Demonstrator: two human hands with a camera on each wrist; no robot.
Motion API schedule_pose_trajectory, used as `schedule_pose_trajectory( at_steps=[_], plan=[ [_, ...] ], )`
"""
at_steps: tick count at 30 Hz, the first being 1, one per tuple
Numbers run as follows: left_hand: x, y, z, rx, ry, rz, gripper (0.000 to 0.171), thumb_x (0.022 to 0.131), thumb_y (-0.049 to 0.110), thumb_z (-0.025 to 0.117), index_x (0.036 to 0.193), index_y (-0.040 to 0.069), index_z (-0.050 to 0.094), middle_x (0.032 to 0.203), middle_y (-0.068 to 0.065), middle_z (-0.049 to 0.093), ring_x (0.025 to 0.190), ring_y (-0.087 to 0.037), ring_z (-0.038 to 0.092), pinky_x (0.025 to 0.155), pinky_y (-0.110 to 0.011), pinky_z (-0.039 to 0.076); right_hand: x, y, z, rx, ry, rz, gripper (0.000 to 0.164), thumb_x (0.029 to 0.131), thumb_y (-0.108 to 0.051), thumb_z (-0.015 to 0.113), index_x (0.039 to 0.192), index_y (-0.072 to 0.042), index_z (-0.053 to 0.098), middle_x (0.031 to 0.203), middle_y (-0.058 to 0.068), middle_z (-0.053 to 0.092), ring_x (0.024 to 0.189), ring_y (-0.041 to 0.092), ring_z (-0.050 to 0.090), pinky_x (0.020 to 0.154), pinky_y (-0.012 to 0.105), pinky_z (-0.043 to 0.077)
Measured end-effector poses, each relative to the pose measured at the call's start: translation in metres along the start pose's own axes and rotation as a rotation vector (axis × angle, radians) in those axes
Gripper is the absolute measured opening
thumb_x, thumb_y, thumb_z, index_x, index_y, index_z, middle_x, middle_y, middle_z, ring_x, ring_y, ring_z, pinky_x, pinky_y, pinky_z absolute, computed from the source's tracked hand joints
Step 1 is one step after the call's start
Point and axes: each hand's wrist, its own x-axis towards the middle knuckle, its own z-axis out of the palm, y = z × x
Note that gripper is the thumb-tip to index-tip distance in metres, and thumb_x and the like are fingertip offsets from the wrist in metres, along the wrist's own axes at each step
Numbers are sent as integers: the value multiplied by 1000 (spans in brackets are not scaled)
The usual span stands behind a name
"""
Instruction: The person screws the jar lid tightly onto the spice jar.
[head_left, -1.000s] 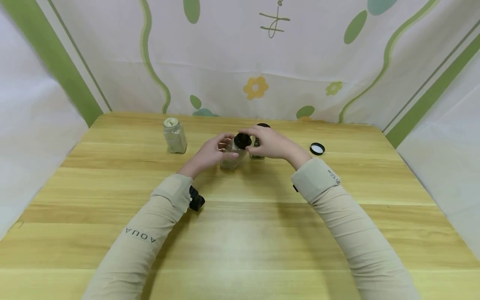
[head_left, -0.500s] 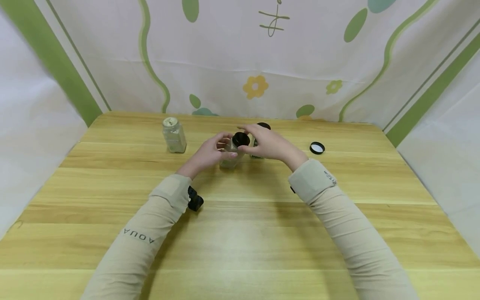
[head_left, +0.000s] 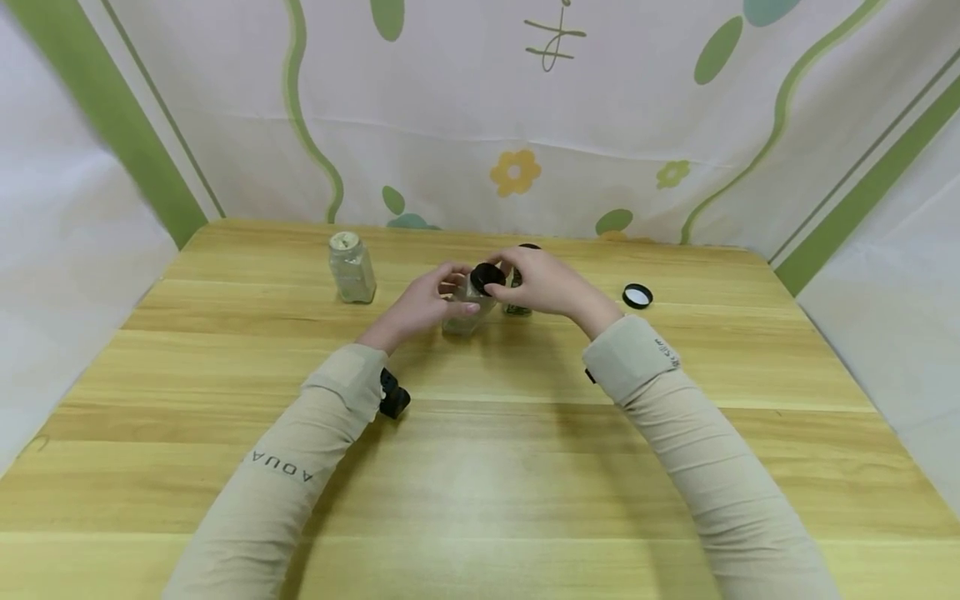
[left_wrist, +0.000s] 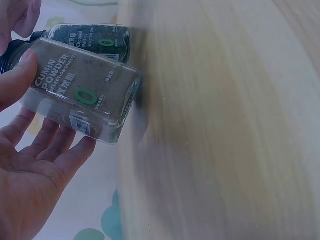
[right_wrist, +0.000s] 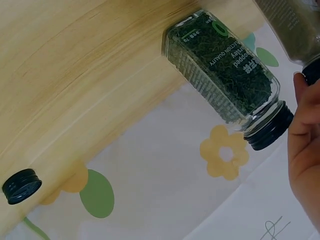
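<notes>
My left hand (head_left: pixel 420 308) holds a square glass jar of cumin powder (left_wrist: pixel 85 85), its thumb on one face and its fingers on the opposite side. The jar leans to the right in the head view; brownish powder shows through the glass. On its neck is a black lid (head_left: pixel 487 279), which my right hand (head_left: pixel 551 282) pinches between thumb and fingers. Just behind that hand, a jar of chopped parsley (right_wrist: pixel 225 70) with a black lid stands upright, partly hidden in the head view.
Farther left stands a jar (head_left: pixel 352 271) with no black lid, its pale top showing. A loose black lid (head_left: pixel 637 296) with a white inside lies to the right on the wooden table (head_left: pixel 480 492). Behind the table hangs a patterned white cloth (head_left: pixel 450 100).
My right thumb and fingers have shifted round the black lid, spread wider half a second ago and closer on it now. The left hand and the cumin jar stay nearly in place.
</notes>
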Motion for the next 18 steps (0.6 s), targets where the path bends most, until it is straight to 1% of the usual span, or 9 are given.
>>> schedule_pose_trajectory(
  at_steps=[2,4,7,10,13,18],
  plan=[
    [0,0,0,1,0,-1,59,90,26,67,142,18,39,144,-12,44,137,-33,39,113,-50,35,0,-1,1,-17,7,25,47,94,-38,58,129,-8,54,114,10,59,104,28,58,88,41,49],
    [1,1,0,1,1,-2,59,90,26,67,141,17,39,143,-12,44,137,-33,39,113,-49,35,0,-2,1,-34,12,27,51,93,-40,58,132,-8,51,121,11,57,103,26,59,89,41,50],
    [1,1,1,0,-5,-4,60,90,26,67,142,17,38,143,-12,44,137,-34,39,113,-49,35,-1,-2,1,-54,9,-9,55,93,-38,56,140,-11,45,135,11,51,97,25,61,87,41,51],
    [0,1,1,2,-8,-5,62,90,26,67,143,17,38,143,-12,44,137,-34,39,113,-49,35,-2,-2,0,-58,1,-61,53,93,-32,55,142,-14,44,141,11,47,87,22,60,83,39,52],
    [1,0,1,1,-8,-2,62,90,25,67,144,17,38,144,-13,43,137,-34,39,113,-49,35,-2,-1,-1,-52,-3,-80,50,92,-27,56,139,-13,48,139,12,47,85,21,59,82,39,52],
    [3,0,2,-3,-8,4,61,90,24,67,143,17,38,143,-13,44,138,-34,38,114,-49,35,-2,-1,-1,1,15,-56,46,91,-25,58,134,-9,52,126,12,54,83,22,59,77,36,52]
  ],
)
